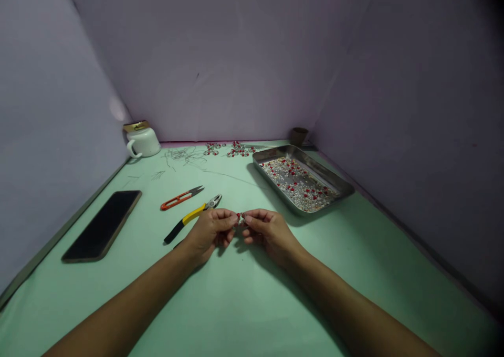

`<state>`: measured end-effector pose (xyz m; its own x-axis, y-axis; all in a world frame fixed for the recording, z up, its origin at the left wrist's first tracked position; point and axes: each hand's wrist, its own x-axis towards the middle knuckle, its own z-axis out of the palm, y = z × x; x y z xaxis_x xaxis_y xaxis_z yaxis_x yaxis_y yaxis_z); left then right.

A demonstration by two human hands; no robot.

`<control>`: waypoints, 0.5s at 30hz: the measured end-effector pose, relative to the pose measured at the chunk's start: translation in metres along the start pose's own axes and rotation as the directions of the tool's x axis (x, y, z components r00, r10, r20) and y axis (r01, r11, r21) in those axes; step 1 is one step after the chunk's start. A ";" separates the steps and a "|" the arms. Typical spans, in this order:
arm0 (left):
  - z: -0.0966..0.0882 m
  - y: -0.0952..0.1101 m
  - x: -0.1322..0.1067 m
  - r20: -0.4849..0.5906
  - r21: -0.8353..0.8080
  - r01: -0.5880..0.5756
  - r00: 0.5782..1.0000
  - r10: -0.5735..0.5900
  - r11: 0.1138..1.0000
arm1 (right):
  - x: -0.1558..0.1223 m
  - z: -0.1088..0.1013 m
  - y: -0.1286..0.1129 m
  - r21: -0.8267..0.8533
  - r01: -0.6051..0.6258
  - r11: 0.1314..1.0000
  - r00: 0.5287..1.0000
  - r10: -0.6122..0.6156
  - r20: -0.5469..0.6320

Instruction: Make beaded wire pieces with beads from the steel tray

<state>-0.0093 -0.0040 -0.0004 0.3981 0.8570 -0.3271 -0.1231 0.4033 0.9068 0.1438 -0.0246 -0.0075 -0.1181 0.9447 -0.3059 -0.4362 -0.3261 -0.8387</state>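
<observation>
Between my fingertips is a small beaded piece (241, 219) with red and clear beads, partly covered by the fingers. My left hand (211, 232) pinches its left side between thumb and forefinger. From the other side, the thumb and forefinger of my right hand (268, 231) close on it too. Pliers (192, 215) with yellow and black handles lie just beyond my left hand, which hides part of them. Farther off rest orange-handled thread snips (181, 197). To the right, a metal tray (271, 186) holds many loose red, clear and pale beads.
A phone (103, 226) lies dark at the left. Along the back are a white mug (144, 142), scattered wire pieces (183, 156), beaded pieces in red and clear (238, 149) and a small brown cup (298, 136). Pale walls enclose the green tabletop (228, 304).
</observation>
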 end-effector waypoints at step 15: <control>0.008 -0.001 -0.002 -0.050 0.275 -0.023 0.998 0.038 0.961 | 0.005 -0.004 0.004 -0.257 0.133 0.957 0.990 -0.139 -0.005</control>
<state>-0.0030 -0.0084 0.0009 0.3467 0.8869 -0.3053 0.1224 0.2799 0.9522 0.1447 -0.0209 -0.0142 -0.0520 0.9807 -0.1883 -0.2040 -0.1950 -0.9593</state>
